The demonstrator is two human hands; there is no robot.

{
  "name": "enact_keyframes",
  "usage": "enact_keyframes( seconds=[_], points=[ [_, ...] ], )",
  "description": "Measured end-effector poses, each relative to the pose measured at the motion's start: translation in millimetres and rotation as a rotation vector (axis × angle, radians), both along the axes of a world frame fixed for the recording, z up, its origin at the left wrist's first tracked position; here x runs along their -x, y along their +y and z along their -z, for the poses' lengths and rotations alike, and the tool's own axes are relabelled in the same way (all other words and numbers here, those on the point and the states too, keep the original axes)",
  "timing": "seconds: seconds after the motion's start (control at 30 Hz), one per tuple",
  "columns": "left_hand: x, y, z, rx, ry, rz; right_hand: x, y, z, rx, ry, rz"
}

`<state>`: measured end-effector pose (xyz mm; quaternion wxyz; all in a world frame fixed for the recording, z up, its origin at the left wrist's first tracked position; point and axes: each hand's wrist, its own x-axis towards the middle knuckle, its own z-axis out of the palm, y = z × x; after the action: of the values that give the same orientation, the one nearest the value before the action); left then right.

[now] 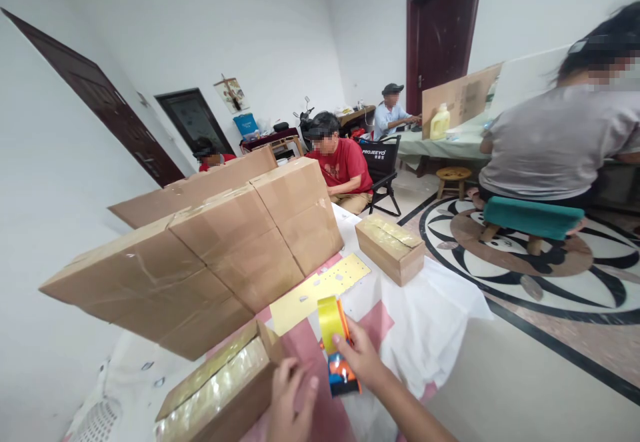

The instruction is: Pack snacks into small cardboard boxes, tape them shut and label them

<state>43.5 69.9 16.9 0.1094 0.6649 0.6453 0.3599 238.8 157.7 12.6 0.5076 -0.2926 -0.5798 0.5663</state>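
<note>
My right hand [361, 357] is closed round a tape dispenser [343, 365], orange and blue with a roll of yellow tape on top, held above the table. My left hand [291, 395] is beside the near end of a cardboard box [220, 389], its fingers apart and partly curled; whether they touch the box I cannot tell. Shiny yellowish tape runs along that box's top. A second small taped cardboard box [390, 249] stands at the table's far right corner. Between the boxes lies a flat yellow sheet [300, 303].
Large stacked cardboard boxes [240, 242] form a wall along the table's far left side. A white and pink cloth [425, 322] covers the table. Past it sits a person in red [345, 169]; a person in grey [555, 135] sits at right, near another table.
</note>
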Motion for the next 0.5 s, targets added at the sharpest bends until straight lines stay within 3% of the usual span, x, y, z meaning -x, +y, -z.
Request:
enact_keyframes(
  seconds=[0.07, 0.17, 0.23, 0.33, 0.5],
  points=[
    [-30.1, 9.0, 8.6, 0.068, -0.128, 0.104, 1.5, -12.5, -3.5, -0.079, -0.050, 0.035],
    [-57.3, 14.4, 9.8, 0.062, -0.305, 0.140, -1.9, -15.9, 1.2, -0.140, -0.123, 0.243],
    [-66.3, 15.0, 5.4, 0.038, -0.397, 0.125, -5.7, -7.8, 5.3, -0.150, -0.128, 0.343],
    [-74.5, 15.7, -1.9, 0.035, -0.458, 0.134, -12.4, 13.7, 4.4, -0.192, -0.115, 0.380],
    [-87.7, 17.4, 0.0, 0.246, -0.636, 0.100, -19.5, 35.8, -14.3, -0.050, -0.027, 0.570]
  ],
)
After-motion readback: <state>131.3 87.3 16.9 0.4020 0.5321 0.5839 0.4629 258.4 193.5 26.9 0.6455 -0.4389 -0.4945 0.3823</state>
